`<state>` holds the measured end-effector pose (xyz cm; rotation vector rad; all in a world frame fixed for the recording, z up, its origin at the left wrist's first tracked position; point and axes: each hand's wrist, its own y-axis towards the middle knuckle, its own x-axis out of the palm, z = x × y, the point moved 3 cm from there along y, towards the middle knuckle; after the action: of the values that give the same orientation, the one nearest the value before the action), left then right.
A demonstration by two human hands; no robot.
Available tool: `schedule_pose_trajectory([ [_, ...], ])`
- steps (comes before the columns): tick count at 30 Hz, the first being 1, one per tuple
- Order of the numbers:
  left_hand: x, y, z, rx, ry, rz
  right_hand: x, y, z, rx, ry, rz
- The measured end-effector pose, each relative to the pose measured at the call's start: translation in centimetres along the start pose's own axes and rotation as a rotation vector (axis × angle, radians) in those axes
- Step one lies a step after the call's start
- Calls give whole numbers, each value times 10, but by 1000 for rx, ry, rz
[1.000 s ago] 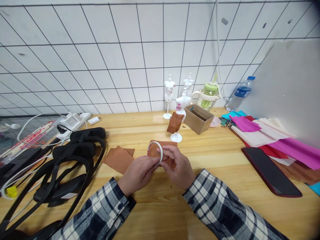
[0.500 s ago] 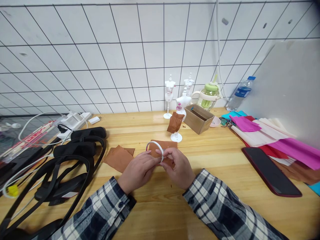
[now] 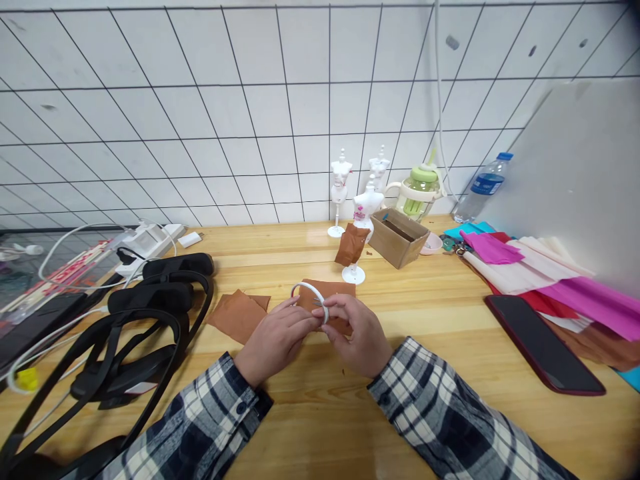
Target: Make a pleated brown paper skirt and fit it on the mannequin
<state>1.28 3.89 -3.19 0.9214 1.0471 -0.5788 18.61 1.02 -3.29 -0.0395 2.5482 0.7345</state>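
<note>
Between my hands stands a thin white ring [image 3: 314,287], which looks like a narrow roll of tape. My left hand [image 3: 280,335] is closed, its fingertips pinching the ring's lower near part. Closed at the ring's right side, my right hand [image 3: 359,333] grips it between thumb and fingers. A small dark pointed bit shows by the right fingertips, too small to name. Under and behind the ring lies a brown cloth piece [image 3: 343,289], partly covered by my hands. More brown cloth pieces [image 3: 237,315] lie left of my left hand.
Brown cloth [image 3: 352,245] hangs on the nearest white mini dress form [image 3: 367,203], with two more behind. A cardboard box [image 3: 395,243], cup [image 3: 420,193] and bottle [image 3: 483,190] stand at the back. Coloured fabrics [image 3: 540,273] and a phone [image 3: 543,343] lie right, black headsets [image 3: 150,320] left.
My right fingers have shifted slightly on the ring, and a small dark pointed bit now shows beside them. The hands stay in nearly the same place.
</note>
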Motion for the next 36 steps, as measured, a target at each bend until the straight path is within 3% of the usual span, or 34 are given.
schedule_pose_trajectory([
  [8, -2, 1, -1, 30, 32, -15, 2, 1, 4, 45, -17, -51],
  [26, -3, 2, -1, 31, 45, -42, 2, 1, 3, 24, -61, -23],
  [36, -2, 2, -1, 44, -19, 48, 4, -1, 6, 27, 40, 27],
])
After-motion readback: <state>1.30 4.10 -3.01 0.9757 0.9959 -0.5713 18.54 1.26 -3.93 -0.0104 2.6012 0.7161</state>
